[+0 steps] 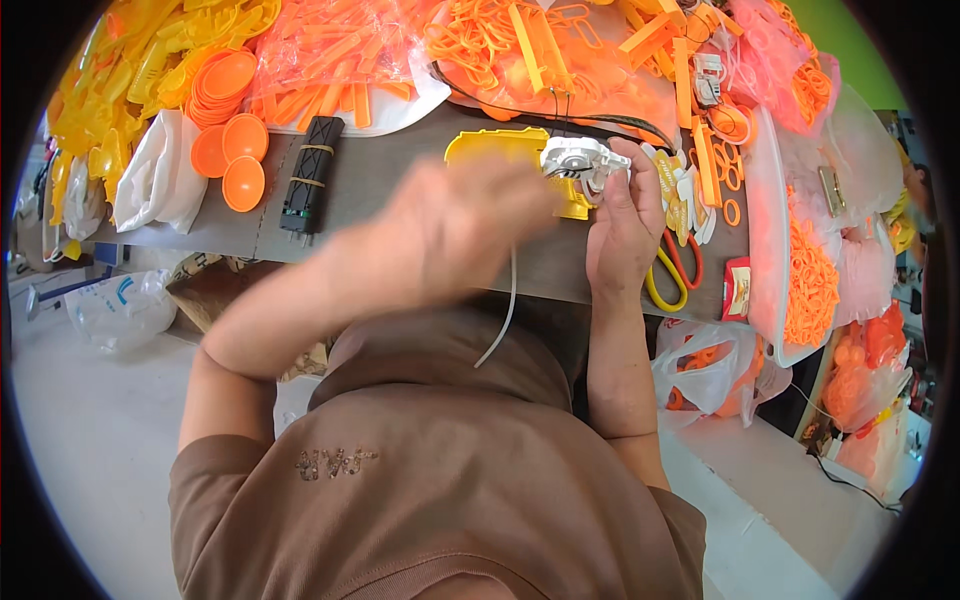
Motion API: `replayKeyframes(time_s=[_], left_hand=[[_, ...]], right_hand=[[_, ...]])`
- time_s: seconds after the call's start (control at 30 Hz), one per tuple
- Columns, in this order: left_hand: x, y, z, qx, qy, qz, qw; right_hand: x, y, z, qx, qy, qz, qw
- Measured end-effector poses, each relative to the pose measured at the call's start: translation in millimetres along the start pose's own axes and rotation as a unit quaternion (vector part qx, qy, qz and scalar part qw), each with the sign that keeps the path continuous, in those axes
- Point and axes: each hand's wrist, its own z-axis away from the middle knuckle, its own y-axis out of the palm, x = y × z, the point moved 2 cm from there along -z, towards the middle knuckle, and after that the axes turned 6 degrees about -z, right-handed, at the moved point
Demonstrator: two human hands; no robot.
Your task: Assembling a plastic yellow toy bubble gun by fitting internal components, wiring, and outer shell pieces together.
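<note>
My right hand [627, 215] grips a white plastic mechanism [580, 158] with a round part and a dark slotted bit, held above the table's near edge. My left hand [485, 205] is smeared by motion just left of the mechanism, and its fingers cannot be made out. Below the left hand a thin white cord [513, 290] hangs down past the table edge; where its upper end goes is hidden. Behind both hands lies a yellow plastic shell [480, 143], partly covered by the left hand.
Scissors [668, 284] with yellow and red handles lie right of my right hand. Left are a dark rubber-banded bar [311, 175] and orange round cups [243, 160]. Bags of orange parts [340, 40] line the back; a white tray [765, 260] of orange rings stands right.
</note>
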Motion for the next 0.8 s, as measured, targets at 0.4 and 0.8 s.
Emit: replayKeyframes(time_s=[0.4,0.8], left_hand=[[75.4,-7.6,-102.8,0.17,0.232,-0.209,0.935],[50.4,-32.6,-30.8,0.242,-0.034,-0.231,0.942]], right_hand=[[-6.2,-6.9,3.7,0.013,0.04,-0.103,0.994],[-1.9,-0.7,6.9,-0.007,0.039,-0.021,0.999]])
